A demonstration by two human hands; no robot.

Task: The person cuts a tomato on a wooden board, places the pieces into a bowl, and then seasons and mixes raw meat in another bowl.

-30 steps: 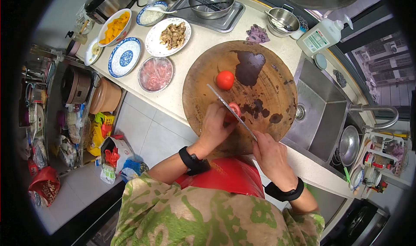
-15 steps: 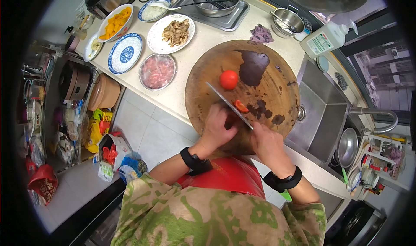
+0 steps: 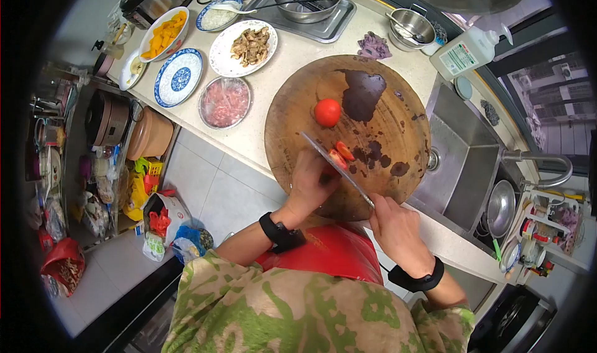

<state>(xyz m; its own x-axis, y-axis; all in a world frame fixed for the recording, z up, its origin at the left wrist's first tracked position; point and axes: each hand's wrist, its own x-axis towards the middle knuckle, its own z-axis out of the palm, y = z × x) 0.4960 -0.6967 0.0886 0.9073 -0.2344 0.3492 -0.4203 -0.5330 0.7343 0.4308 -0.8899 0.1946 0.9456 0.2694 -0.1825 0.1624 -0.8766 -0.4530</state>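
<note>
My right hand [image 3: 393,225] is wrapped round the handle of a knife [image 3: 336,166], whose blade slants up and left over the round wooden board [image 3: 398,129]. Close to the blade's left side, my left hand [image 3: 313,182] has its fingers curled down on the board; what lies under them is mostly hidden. Red tomato pieces [image 3: 344,151] lie just to the right of the blade. Farther back on the board rests a whole tomato [image 3: 327,112], touched by neither hand. Dark wet patches mark the wood.
Left of the board stand a bowl of meat [image 3: 226,102], a plate of mushrooms [image 3: 252,45], a blue-rimmed plate [image 3: 178,77] and a bowl of orange pieces [image 3: 164,35]. The sink [image 3: 457,166] is at the right, a pump bottle [image 3: 463,53] behind it.
The knife and my right hand have shifted down and to the right. A second cut tomato piece now shows beside the first, right of the blade.
</note>
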